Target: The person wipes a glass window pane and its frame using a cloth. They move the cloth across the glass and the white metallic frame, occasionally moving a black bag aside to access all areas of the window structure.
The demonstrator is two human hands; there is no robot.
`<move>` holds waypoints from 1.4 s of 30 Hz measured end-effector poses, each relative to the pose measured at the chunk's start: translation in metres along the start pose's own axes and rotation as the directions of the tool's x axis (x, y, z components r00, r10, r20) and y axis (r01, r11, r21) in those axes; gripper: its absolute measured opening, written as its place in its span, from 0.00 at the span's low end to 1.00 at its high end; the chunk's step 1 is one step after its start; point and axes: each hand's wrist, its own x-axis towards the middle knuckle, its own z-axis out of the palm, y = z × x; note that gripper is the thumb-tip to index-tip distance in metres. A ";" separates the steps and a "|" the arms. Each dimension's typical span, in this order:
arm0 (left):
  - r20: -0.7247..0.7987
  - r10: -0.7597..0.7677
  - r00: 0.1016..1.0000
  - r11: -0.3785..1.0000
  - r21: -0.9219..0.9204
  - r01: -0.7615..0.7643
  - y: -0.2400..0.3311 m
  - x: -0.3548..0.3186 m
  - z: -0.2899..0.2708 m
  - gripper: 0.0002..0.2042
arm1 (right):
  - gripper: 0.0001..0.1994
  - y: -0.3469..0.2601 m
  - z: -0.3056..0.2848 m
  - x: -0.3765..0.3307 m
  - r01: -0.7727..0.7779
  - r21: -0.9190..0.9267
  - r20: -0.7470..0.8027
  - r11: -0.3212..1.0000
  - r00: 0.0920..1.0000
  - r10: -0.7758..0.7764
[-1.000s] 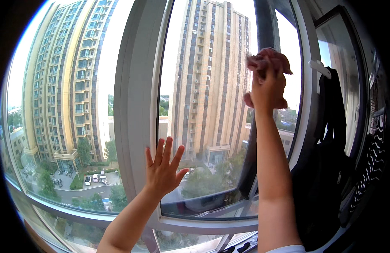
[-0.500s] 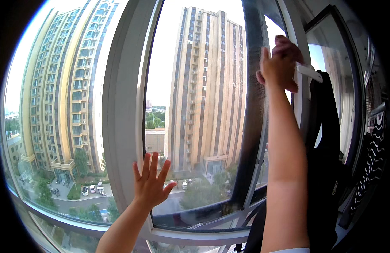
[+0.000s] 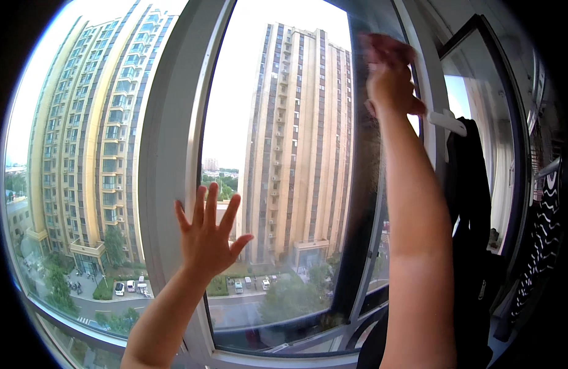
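Right hand blurred, clenched at window sash; held thing indiscernible. Left hand splayed flat on pane. Two hands, one handle.

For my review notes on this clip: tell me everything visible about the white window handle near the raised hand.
The white window handle is a short lever that looks like painted metal or plastic, with a rounded free end. It sits on the pale window frame at upper right and juts out toward the lower right, just above a hanging black garment. The right hand, blurred, is beside its inner end; actual contact cannot be told. Its mount on the frame is hidden.
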 end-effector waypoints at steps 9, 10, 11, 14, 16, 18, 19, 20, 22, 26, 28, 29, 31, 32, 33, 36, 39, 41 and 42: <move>0.023 -0.010 1.000 0.998 0.057 0.009 -0.011 -0.005 -0.010 0.37 | 0.11 -0.144 -0.012 -0.017 0.209 0.424 0.114 0.881 0.953 -0.281; 0.038 -0.016 0.999 0.999 0.031 0.015 -0.008 -0.010 0.000 0.37 | 0.11 -0.177 -0.020 -0.046 0.363 0.435 0.100 0.824 0.890 -0.445; 0.031 -0.006 1.000 1.000 0.027 0.005 -0.011 -0.011 0.002 0.38 | 0.11 -0.202 -0.033 -0.063 0.486 0.462 0.054 0.742 0.820 -0.570; 0.068 -0.014 0.998 0.999 0.045 0.011 -0.012 -0.007 -0.006 0.38 | 0.11 -0.195 -0.023 -0.055 0.521 0.387 -0.004 0.761 0.826 -0.564; 0.075 -0.014 0.997 0.999 0.037 0.012 -0.012 -0.008 -0.003 0.37 | 0.11 -0.153 -0.003 -0.025 0.353 0.286 0.074 0.891 0.919 -0.388; 0.045 -0.010 0.999 1.000 0.004 0.010 -0.009 -0.004 0.000 0.38 | 0.14 -0.088 0.020 0.020 0.256 0.151 0.079 0.955 0.960 -0.269; 0.024 -0.006 1.000 1.000 0.000 0.006 -0.012 -0.005 0.001 0.37 | 0.15 -0.053 0.038 0.033 0.173 0.281 0.022 0.944 0.982 -0.187; 0.035 -0.011 0.999 1.000 -0.002 0.011 -0.012 -0.006 0.002 0.37 | 0.15 -0.050 0.004 0.033 -0.015 0.009 0.215 1.000 0.977 0.013; 0.045 -0.005 0.999 1.000 -0.024 0.006 -0.004 -0.003 0.001 0.37 | 0.18 0.012 0.019 0.045 -0.051 -0.146 0.027 0.988 0.998 0.056; 0.068 -0.012 0.998 0.998 -0.062 0.016 -0.010 -0.005 -0.001 0.39 | 0.20 -0.021 0.018 0.058 -0.268 -0.219 0.170 0.938 0.936 0.308; 0.079 -0.011 0.997 0.997 -0.075 0.017 -0.004 0.000 -0.003 0.38 | 0.20 -0.015 0.061 0.078 -0.042 -0.233 0.143 0.971 0.987 0.077; 0.081 -0.010 0.997 0.997 -0.080 0.016 -0.004 0.000 -0.003 0.38 | 0.20 -0.036 0.057 0.080 0.063 -0.258 0.162 0.964 0.987 -0.021; 0.063 -0.012 0.998 0.997 -0.079 0.017 -0.005 -0.001 -0.001 0.38 | 0.18 -0.107 0.037 0.068 0.100 -0.007 0.072 0.995 0.992 -0.099; 0.058 -0.016 0.998 0.997 -0.073 0.020 -0.008 -0.002 0.000 0.38 | 0.17 -0.141 0.040 0.058 0.110 0.166 0.030 0.980 0.993 -0.116; 0.053 -0.023 0.998 0.997 -0.067 0.027 -0.011 -0.004 0.001 0.38 | 0.18 -0.176 0.031 0.049 0.046 0.381 0.170 0.923 0.978 -0.119; 0.050 -0.029 0.998 0.998 -0.063 0.032 -0.011 -0.005 0.002 0.38 | 0.18 -0.249 0.019 0.023 0.368 0.325 0.130 0.871 0.895 -0.426; 0.037 -0.012 0.999 0.998 -0.056 0.014 -0.010 -0.004 0.003 0.38 | 0.18 -0.258 0.012 0.018 0.445 0.301 0.151 0.844 0.851 -0.503; 0.041 -0.002 0.999 0.998 -0.061 0.004 -0.010 -0.003 0.003 0.38 | 0.20 -0.229 0.022 0.035 0.388 0.325 0.160 0.863 0.876 -0.455; 0.063 -0.007 0.998 0.999 -0.053 0.010 -0.013 -0.004 0.000 0.38 | 0.21 -0.211 0.031 0.041 0.323 0.346 0.137 0.881 0.911 -0.388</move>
